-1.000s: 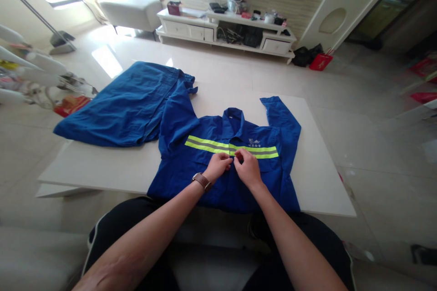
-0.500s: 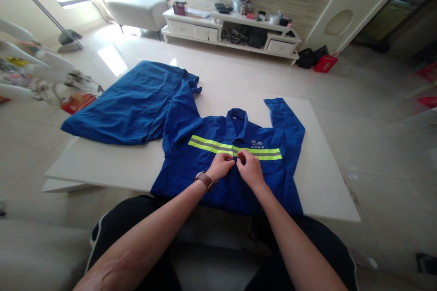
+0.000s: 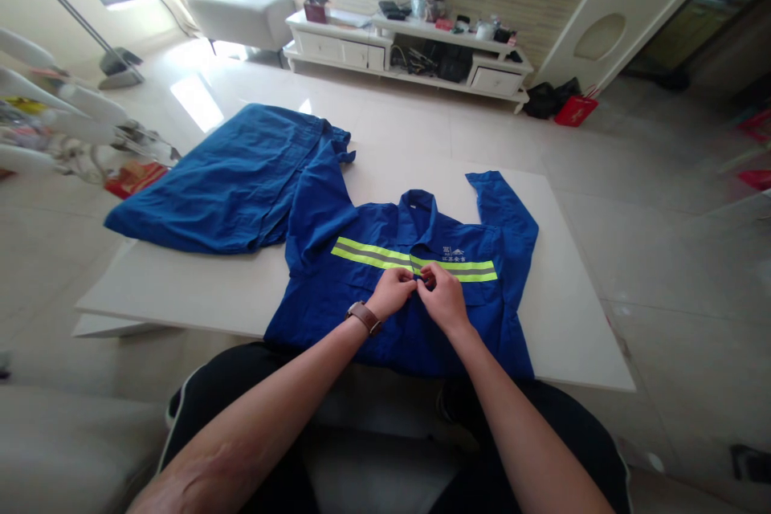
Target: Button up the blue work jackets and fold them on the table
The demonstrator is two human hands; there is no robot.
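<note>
A blue work jacket (image 3: 385, 321) lies front up, its collar pointing away from me and a yellow-green and grey reflective band across its chest. My left hand (image 3: 391, 293), with a brown-strapped watch (image 3: 363, 316) on the wrist, pinches the jacket's front edge just below the band. Close beside it, my right hand (image 3: 442, 297) grips the other side of the front opening with bent fingers. The fingertips of both hands nearly meet at the placket. Whatever small part lies between them is hidden.
Another blue garment (image 3: 217, 185) lies folded at the left, touching the jacket's sleeve. Both lie on a white table (image 3: 572, 321). Beyond stand a white TV cabinet (image 3: 337, 52), an upholstered bench (image 3: 241, 12) and a red bag (image 3: 575, 110) on the floor.
Both hands stay at the jacket's front opening, with only slight finger movement. The view has shifted a little.
</note>
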